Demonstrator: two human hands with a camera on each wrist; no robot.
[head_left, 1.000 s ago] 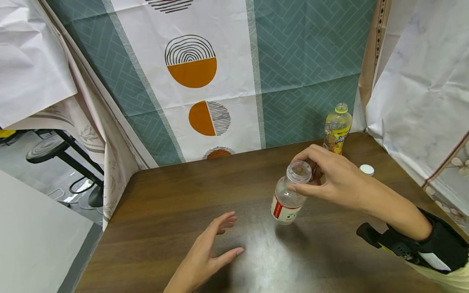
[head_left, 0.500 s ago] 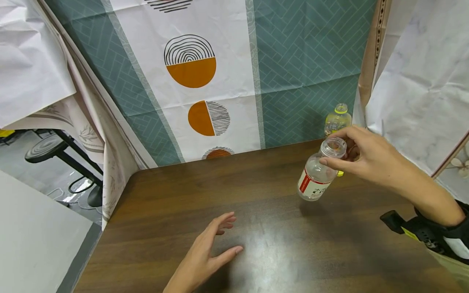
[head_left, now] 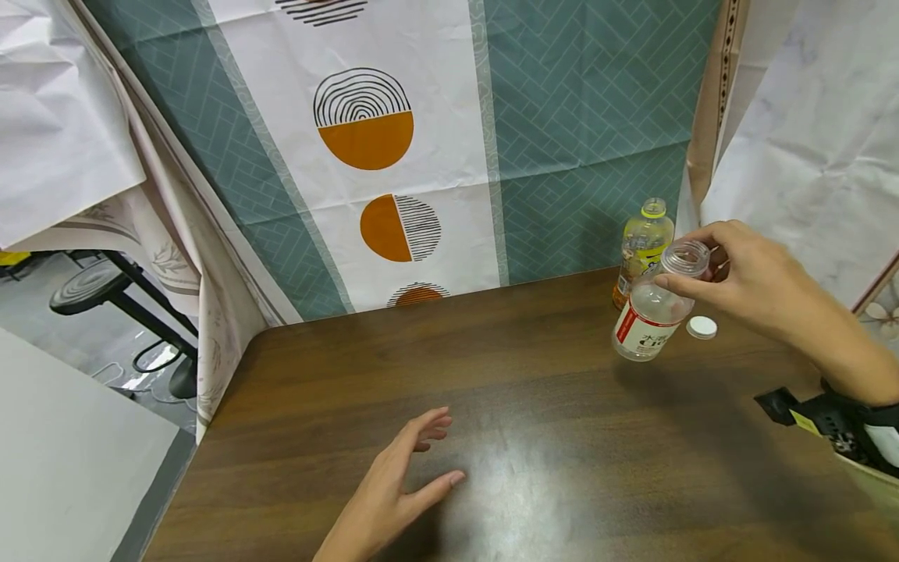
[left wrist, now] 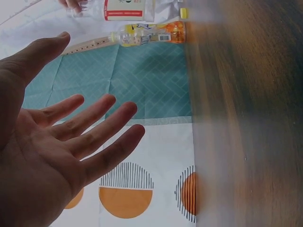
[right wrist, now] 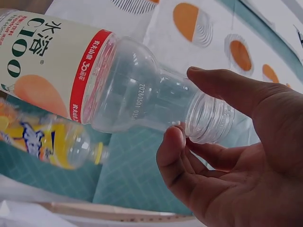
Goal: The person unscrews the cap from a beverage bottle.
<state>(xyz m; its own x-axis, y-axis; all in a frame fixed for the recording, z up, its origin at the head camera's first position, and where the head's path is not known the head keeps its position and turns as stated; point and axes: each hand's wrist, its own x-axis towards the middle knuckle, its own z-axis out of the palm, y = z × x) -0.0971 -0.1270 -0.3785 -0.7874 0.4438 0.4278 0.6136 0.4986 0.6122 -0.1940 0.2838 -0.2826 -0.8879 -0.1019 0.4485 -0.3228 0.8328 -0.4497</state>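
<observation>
By its neck, my right hand (head_left: 755, 277) holds a clear uncapped plastic bottle (head_left: 649, 320) with a cream and red label. Thumb and fingers pinch just under the threaded mouth in the right wrist view. The bottle tilts slightly over the right side of the table, its shadow falling beside it. Partly behind it stands a yellow-labelled bottle (head_left: 642, 238), also uncapped, with some orange at its base. A white cap (head_left: 702, 327) lies to the right of the held bottle. My left hand (head_left: 389, 488) hovers over the front of the table, thumb and fingers spread, holding nothing.
The brown wooden table (head_left: 393, 375) meets a patterned teal and white cloth (head_left: 548, 156) at the back. White sheeting (head_left: 808, 156) hangs on the right. A small yellow cap (left wrist: 183, 13) shows near the bottles in the left wrist view.
My right hand has carried the clear bottle rightward and back, towards the yellow-labelled bottle. The white cap, hidden half a second ago, shows again. My left hand has stayed in place.
</observation>
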